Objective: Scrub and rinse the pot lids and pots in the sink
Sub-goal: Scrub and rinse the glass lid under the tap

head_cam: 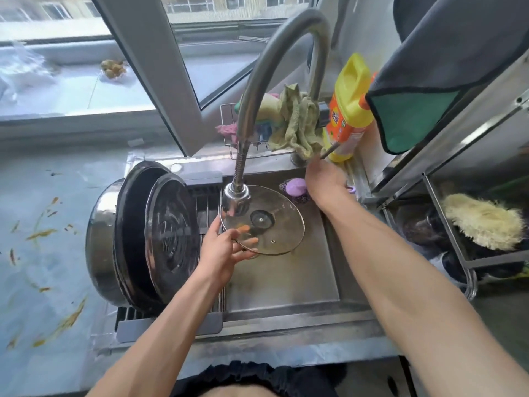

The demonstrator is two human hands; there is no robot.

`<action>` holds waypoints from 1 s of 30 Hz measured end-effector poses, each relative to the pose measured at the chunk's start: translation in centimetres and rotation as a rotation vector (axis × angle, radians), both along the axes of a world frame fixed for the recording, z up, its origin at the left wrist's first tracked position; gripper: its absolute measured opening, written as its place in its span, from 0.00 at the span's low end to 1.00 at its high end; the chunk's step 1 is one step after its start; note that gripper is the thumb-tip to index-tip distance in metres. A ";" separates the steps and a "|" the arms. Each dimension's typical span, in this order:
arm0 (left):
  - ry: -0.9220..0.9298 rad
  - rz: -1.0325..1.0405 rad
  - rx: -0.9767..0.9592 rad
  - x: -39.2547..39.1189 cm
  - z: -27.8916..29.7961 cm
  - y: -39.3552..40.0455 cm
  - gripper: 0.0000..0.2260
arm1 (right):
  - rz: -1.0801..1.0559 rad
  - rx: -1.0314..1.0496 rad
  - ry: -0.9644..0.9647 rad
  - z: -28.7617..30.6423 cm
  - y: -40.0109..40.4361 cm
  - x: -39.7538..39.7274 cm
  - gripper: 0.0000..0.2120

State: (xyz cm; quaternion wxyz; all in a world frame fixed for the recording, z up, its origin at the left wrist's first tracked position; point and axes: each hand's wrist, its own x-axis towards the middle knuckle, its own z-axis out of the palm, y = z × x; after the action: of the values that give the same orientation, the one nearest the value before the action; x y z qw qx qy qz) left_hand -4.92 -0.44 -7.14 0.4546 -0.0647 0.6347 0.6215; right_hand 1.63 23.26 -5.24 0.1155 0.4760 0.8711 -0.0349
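Observation:
A round glass pot lid (274, 224) with a dark knob hangs over the steel sink (286, 285), just below the faucet head (236, 197). My left hand (226, 249) holds the lid by its near left rim, fingers under the glass. My right hand (325, 179) reaches to the back right of the sink and grips the thin metal faucet lever (329, 151). On the rack at the sink's left, a steel pot (101, 242), a dark pan (128, 224) and a second glass lid (171, 239) lean on edge. No water stream is visible.
A yellow and orange detergent bottle (347, 110) stands behind my right hand. A wire caddy (252, 150) holds rags and sponges. A purple scrubber (294, 189) lies in the sink's back corner. A metal shelf (446, 219) is at right. Food scraps dot the counter (43, 253) at left.

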 end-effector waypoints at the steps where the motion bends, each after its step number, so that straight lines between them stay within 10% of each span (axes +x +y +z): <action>1: -0.014 0.000 0.002 0.1 0.0 -0.1 0.27 | -0.003 -0.004 -0.003 -0.2 0.3 -0.1 0.26; 30: 0.000 0.046 -0.024 1.5 -1.7 -0.2 0.29 | 0.000 -0.205 0.241 -1.6 1.1 2.9 0.36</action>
State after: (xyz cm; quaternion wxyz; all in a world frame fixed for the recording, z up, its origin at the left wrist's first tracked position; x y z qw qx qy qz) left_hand -3.40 -0.63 -8.81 0.4395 -0.0846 0.6403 0.6242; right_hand 4.50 24.40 -6.85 0.0580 0.4540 0.8705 -0.1807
